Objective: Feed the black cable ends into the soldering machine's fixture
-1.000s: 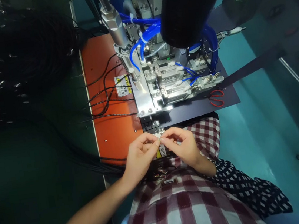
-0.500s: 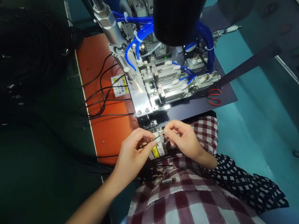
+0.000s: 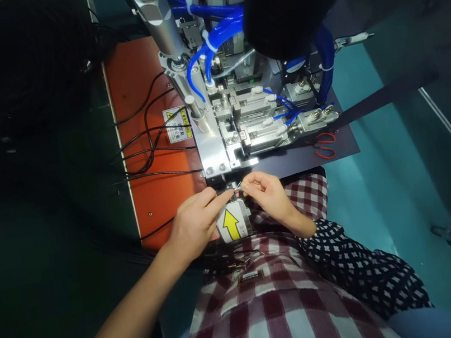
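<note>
My left hand [image 3: 194, 219] is curled, its index finger reaching to the small fixture [image 3: 231, 186] at the machine's front. A thin black cable [image 3: 156, 230] runs from the left into this hand's grip. My right hand [image 3: 269, 193] is closed in a pinch at the fixture's right side, on thin light wire ends [image 3: 238, 185] that come from the left fingertip. Both sets of fingertips almost meet there. Just below them is a white plate with a yellow arrow [image 3: 231, 224]. The exact seat of the wires in the fixture is too small to make out.
The metal machine [image 3: 213, 145] with blue air tubes [image 3: 225, 25] stands beyond my hands on an orange board [image 3: 161, 195]. Red-handled scissors [image 3: 325, 145] lie on the dark plate at right. Several black cables cross the board; a dark bundle [image 3: 114, 248] hangs at left.
Both hands have moved forward to the fixture, carrying the cable end. The left index finger has stretched out, and the yellow arrow plate has come into fuller view.
</note>
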Demonstrator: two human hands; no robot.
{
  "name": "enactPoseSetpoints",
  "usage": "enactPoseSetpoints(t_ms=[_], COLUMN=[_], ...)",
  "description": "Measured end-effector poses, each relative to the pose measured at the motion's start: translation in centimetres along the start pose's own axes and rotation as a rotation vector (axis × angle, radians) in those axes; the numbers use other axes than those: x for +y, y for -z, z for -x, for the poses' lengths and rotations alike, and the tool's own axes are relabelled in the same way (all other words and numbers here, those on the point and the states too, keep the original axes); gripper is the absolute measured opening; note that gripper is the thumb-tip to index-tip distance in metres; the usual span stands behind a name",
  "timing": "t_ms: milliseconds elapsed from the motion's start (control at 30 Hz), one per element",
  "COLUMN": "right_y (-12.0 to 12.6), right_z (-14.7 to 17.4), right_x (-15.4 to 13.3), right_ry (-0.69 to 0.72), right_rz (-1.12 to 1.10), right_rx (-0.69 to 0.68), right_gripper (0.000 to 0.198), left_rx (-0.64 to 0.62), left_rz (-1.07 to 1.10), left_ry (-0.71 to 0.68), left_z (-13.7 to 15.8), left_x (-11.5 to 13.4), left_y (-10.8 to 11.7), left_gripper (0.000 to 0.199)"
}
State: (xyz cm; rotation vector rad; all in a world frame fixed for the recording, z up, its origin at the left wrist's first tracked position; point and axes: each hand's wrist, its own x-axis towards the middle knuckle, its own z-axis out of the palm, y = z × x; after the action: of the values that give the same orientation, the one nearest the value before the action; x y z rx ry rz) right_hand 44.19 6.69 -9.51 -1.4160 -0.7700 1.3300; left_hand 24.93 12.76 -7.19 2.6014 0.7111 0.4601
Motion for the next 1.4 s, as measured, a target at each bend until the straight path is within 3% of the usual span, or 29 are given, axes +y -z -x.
enactPoseSetpoints(t_ms=[1400], right_y=[-0.25], right_z=[-0.87], right_x=[0.52], right_ry=[0.017], right_rz=[0.066], right_rx=[-0.031], right_gripper=[0.020], left_rx=[0.000], left_rz=[-0.125], left_ry=[0.068], left_z=[-0.71], left_x=[0.24], left_y=[0.12], left_gripper=[0.035])
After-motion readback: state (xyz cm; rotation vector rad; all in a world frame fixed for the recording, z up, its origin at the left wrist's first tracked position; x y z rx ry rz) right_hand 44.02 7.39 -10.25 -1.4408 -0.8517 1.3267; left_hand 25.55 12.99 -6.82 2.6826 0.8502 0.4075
